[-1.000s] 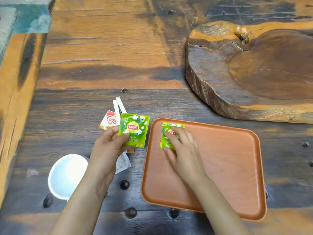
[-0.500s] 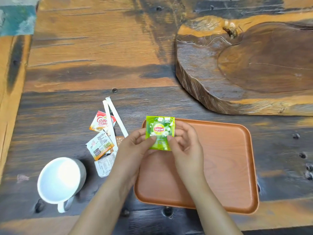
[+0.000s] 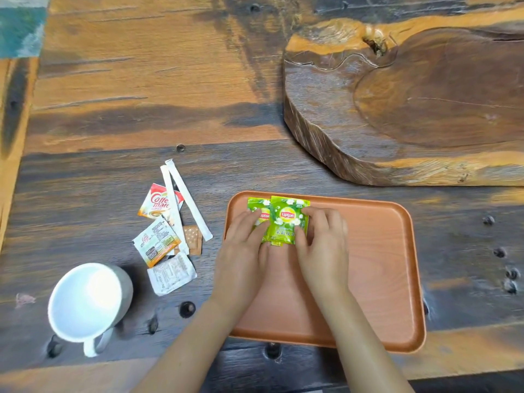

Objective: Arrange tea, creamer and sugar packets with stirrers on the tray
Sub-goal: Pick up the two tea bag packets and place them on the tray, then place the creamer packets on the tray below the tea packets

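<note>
The tray (image 3: 382, 265) lies on the bench (image 3: 141, 109). Two tea packets (image 3: 279, 219) overlap in its far left corner. Left of the tray lie creamer packets (image 3: 157, 242) and stirrers (image 3: 181, 194); the cup (image 3: 88, 302) stands nearer, further left.

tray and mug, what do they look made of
Tray: looks like moulded plastic or laminate with a printed wood grain, matte, with a smooth rounded rim. Mug: likely glazed ceramic, white and glossy, with a bright glare inside.

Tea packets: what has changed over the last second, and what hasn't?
The left hand carried the second tea packet from beside the tray onto it, overlapping the first tea packet; the right hand now steadies it too. Creamer packets, stirrers and mug stayed put.
</note>
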Motion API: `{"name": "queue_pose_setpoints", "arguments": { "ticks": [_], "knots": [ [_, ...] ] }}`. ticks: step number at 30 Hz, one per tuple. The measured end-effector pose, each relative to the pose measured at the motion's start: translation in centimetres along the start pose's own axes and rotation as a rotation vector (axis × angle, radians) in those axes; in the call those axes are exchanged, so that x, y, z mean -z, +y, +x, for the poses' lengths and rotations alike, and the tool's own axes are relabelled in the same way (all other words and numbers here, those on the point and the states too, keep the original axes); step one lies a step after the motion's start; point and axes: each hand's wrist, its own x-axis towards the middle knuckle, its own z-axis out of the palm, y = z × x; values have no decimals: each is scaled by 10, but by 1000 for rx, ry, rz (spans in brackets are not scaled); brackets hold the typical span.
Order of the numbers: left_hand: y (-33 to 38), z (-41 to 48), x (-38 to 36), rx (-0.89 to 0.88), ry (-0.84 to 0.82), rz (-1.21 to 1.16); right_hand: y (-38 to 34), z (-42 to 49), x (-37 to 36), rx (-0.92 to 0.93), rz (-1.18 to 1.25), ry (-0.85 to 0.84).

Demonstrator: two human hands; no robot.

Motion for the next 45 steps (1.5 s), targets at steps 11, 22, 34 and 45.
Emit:
{"name": "queue_pose_setpoints", "arguments": {
  "ticks": [11, 22, 34, 45],
  "knots": [
    [0, 0, -1, 18, -5, 31, 13, -3, -1, 203, -156, -99],
    [4, 0, -2, 7, 16, 96, 21, -4, 0, 303, -103, -293],
    [1, 0, -4, -7, 53, 94, 25, 2, 3, 330, -149, -261],
    [-13, 18, 74, 119, 171, 108, -5, 15, 17, 325, 34, -155]
  ]
}}
